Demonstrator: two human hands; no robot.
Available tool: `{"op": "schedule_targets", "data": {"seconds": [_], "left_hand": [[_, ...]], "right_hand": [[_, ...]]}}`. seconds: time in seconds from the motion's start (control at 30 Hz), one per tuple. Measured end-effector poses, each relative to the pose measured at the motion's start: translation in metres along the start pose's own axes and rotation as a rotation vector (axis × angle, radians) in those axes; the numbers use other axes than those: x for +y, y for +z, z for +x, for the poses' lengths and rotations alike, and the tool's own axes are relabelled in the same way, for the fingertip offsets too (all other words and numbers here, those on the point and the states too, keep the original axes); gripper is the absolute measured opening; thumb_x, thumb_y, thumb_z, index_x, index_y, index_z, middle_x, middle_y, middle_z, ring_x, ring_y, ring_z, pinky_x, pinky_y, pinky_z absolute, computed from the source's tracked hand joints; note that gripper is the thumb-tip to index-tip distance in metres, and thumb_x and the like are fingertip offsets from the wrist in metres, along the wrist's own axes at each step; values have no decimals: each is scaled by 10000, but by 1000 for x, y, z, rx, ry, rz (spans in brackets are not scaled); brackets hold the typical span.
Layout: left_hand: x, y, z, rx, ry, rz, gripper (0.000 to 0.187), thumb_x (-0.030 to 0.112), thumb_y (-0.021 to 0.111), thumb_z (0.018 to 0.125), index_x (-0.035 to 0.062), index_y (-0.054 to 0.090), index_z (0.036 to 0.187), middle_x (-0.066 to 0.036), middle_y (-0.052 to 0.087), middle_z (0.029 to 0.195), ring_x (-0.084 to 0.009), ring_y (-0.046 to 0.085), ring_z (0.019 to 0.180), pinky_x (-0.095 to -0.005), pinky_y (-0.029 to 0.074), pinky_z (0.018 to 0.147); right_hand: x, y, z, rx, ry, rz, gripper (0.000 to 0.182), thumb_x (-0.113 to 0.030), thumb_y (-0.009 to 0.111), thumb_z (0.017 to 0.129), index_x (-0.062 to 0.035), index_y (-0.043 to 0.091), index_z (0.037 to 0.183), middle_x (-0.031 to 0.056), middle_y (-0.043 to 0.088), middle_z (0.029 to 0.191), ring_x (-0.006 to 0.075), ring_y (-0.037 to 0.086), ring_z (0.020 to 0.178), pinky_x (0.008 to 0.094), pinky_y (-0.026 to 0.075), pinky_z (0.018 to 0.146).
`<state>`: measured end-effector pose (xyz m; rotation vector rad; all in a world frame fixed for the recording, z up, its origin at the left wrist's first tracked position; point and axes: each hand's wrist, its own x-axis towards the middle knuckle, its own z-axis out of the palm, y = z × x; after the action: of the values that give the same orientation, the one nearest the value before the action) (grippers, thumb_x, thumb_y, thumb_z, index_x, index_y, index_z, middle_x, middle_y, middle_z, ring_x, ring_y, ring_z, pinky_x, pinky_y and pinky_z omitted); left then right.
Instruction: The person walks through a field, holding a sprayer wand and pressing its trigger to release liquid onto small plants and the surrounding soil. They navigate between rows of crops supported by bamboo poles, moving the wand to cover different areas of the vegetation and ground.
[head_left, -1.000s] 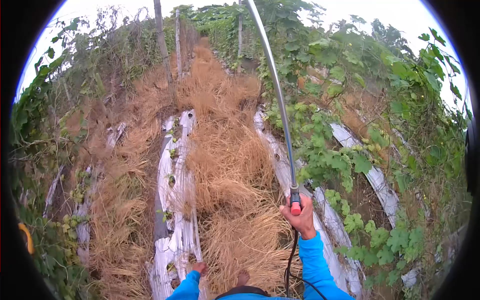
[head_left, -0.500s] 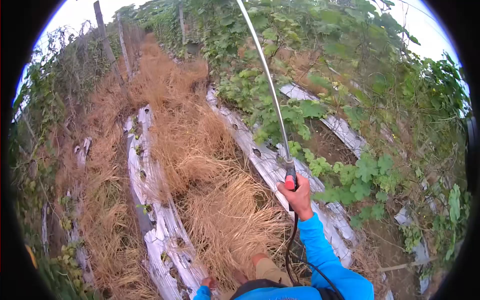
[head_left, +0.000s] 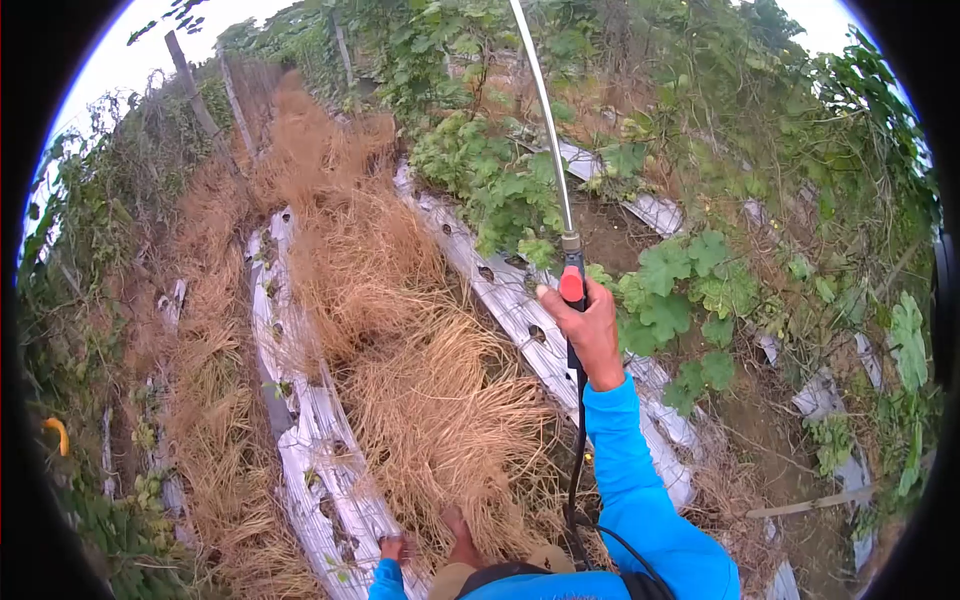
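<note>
My right hand point(head_left: 592, 330) is wrapped around the black handle of a spray wand point(head_left: 556, 150), its thumb to the left of the red trigger piece point(head_left: 571, 284). The wand's long metal tube rises up and slightly left, past the top edge, so its tip is out of sight. A black hose point(head_left: 573, 470) runs down from the handle toward my waist. Low in the view, my left hand point(head_left: 395, 548) hangs beside my body, over the edge of a silvery plastic mulch strip point(head_left: 325, 470). It is small there, and its fingers do not show clearly.
Dry straw point(head_left: 430, 380) covers the path between the mulch strips. Another punched mulch strip point(head_left: 510, 310) runs along the right, beside leafy green vines point(head_left: 665, 285). Wooden posts point(head_left: 195, 95) stand at the far left. A bare foot point(head_left: 461, 535) shows below.
The right hand and the wand handle have risen in the view, and the tube leans a little more upright. My left hand appears slightly higher and farther left. The whole view has shifted.
</note>
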<state>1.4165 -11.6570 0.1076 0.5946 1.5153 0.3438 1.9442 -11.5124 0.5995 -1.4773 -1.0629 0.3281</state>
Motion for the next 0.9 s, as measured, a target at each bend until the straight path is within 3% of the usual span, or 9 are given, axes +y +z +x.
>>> {"op": "schedule_targets", "data": {"seconds": [0.07, 0.13, 0.27, 0.33, 0.47, 0.57, 0.67, 0.83, 0.9], "left_hand": [[-22, 14, -22, 54, -43, 10, 404, 465, 555, 839, 109, 637, 1013, -84, 699, 888, -275, 683, 713, -412, 509, 526], [-54, 15, -35, -63, 18, -122, 320, 427, 551, 897, 122, 583, 990, -79, 683, 816, -240, 658, 632, -405, 510, 526], [-73, 39, -87, 138, -103, -103, 341, 455, 505, 893, 136, 615, 944, -52, 654, 762, -215, 617, 580, -393, 494, 526], [-92, 40, -105, 219, -94, -146, 314, 405, 496, 884, 132, 636, 951, -47, 650, 799, -204, 619, 637, -382, 479, 557], [-137, 41, -121, 178, -10, -105, 338, 389, 498, 906, 95, 638, 998, -69, 672, 790, -198, 638, 600, -360, 471, 494], [-168, 58, -141, 178, 75, -120, 381, 424, 518, 897, 85, 653, 1008, -75, 685, 831, -201, 656, 649, -341, 494, 520], [-213, 65, -137, 103, 178, -58, 417, 446, 551, 880, 76, 663, 1038, -85, 699, 874, -206, 678, 707, -337, 526, 557], [-257, 76, -186, 63, 239, 1, 381, 393, 546, 940, 30, 659, 963, -65, 653, 748, -142, 587, 566, -299, 460, 491], [-289, 75, -212, 60, 367, -197, 352, 378, 549, 935, 43, 656, 925, -63, 642, 716, -143, 569, 526, -292, 448, 471]], "right_hand": [[-4, -26, -9, -36, 48, 71, 359, -312, 764, 759, -1, 585, 776, 17, 534, 645, 116, 433, 589, 300, 390, 544], [-11, -49, -16, -20, 166, 161, 358, -316, 759, 772, -8, 575, 758, -2, 518, 641, 92, 429, 611, 286, 378, 552], [1, -86, -30, 94, 18, 184, 332, -298, 753, 786, -37, 555, 739, -22, 496, 607, 69, 412, 512, 260, 331, 468], [-14, -99, -52, 30, 128, 319, 313, -284, 742, 794, -61, 523, 780, -24, 482, 614, 60, 409, 487, 239, 312, 440], [-13, -96, -113, -301, 337, 800, 220, -203, 630, 831, -92, 445, 875, -8, 391, 616, 83, 399, 480, 233, 350, 442], [-14, -86, -154, -838, 406, 1141, 259, -207, 618, 778, -88, 390, 808, 30, 388, 604, 131, 394, 480, 287, 367, 452], [-30, -76, -195, -1174, 508, 1306, 267, -205, 624, 738, -78, 396, 792, 42, 377, 594, 148, 377, 488, 307, 352, 453], [-50, -68, -271, -1367, 622, 1415, 271, -195, 631, 714, -67, 404, 789, 48, 373, 589, 157, 371, 504, 317, 336, 457], [-60, -67, -301, -1404, 630, 1393, 281, -199, 638, 705, -64, 407, 787, 45, 372, 590, 156, 364, 508, 319, 333, 464]]}}
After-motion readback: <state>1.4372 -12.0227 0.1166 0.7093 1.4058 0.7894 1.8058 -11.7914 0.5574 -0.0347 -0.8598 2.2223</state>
